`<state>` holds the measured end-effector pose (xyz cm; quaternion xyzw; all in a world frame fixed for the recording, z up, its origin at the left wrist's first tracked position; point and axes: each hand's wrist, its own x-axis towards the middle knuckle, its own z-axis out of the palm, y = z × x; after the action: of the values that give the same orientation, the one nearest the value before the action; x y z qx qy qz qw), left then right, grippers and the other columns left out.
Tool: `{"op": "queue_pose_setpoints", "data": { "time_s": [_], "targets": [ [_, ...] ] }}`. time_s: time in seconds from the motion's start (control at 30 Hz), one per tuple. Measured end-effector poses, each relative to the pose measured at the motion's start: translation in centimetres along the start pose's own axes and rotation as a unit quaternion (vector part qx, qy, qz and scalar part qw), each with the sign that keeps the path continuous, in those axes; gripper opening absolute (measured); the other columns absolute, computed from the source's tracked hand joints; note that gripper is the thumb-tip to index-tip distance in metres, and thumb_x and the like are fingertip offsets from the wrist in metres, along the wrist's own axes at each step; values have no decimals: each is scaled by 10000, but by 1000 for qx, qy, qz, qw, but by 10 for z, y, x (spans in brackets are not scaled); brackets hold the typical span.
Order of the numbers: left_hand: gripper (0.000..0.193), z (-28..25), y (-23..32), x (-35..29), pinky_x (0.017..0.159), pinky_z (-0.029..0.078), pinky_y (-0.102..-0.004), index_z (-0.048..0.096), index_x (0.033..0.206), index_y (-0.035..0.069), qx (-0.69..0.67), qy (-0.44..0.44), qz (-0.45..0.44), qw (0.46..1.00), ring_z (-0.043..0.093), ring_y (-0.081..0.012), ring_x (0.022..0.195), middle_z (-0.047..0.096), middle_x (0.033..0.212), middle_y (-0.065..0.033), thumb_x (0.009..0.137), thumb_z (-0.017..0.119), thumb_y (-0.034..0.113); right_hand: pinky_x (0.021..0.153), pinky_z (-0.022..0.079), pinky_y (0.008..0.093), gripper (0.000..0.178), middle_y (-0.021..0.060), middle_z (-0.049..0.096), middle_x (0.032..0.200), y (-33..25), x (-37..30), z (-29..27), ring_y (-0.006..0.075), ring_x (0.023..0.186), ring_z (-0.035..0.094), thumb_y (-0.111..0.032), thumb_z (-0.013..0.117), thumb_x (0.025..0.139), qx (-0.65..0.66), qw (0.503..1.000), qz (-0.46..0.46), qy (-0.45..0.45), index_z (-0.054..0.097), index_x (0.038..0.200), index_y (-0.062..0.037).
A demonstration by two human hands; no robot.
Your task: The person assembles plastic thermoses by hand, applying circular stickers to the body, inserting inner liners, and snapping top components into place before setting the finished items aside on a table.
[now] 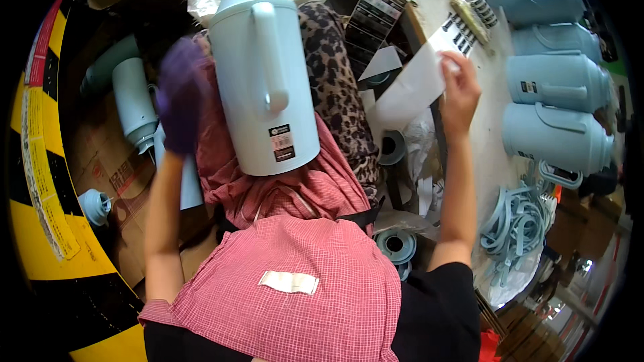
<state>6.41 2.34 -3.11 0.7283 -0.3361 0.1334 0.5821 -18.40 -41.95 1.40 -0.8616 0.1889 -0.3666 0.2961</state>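
A light blue thermos jug (pixel 235 87) lies across my lap, its handle up and its neck away from me. A black and white sticker (pixel 282 142) is on its wall near the base. My left hand (pixel 181 94), in a purple glove, is beside the jug's left side; it is smeared by motion, so its fingers do not show clearly. My right hand (pixel 458 90) is bare and raised at the bench edge. Its fingertips pinch a white sticker sheet (pixel 412 90), which hangs down to the left with black stickers near its far end.
Several light blue jugs (pixel 553 127) lie along the right of the bench (pixel 493 94). Nearer is a pile of blue handles (pixel 513 224). More jug bodies (pixel 134 97) rest on cardboard (pixel 127 181) at left, beside a yellow and black striped edge (pixel 74 295). A sticker strip (pixel 376 10) lies ahead.
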Motion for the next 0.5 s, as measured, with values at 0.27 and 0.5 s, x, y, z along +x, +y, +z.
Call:
{"op": "queue_pose_setpoints", "data": {
  "time_s": [0.27,0.5],
  "targets": [
    [288,13,-90,105,1144,365,-332,633,1230,-47,-65,-283,-82,953,493,-248,1354,588,1397,-155,1028,563,147,1019,454,351,351,60,696,1212,149,54,9,241,1137,604,-326,783,873,-76,997,19,-23,756,1182,-162],
    [215,-16,38,126,954,473,-314,659,1036,-19,-211,-325,-114,915,592,-181,1057,653,1028,-77,934,642,170,1014,455,379,260,50,694,1202,155,79,12,269,1147,582,-312,820,790,-140,984,103,-37,806,1025,-203]
  ]
}}
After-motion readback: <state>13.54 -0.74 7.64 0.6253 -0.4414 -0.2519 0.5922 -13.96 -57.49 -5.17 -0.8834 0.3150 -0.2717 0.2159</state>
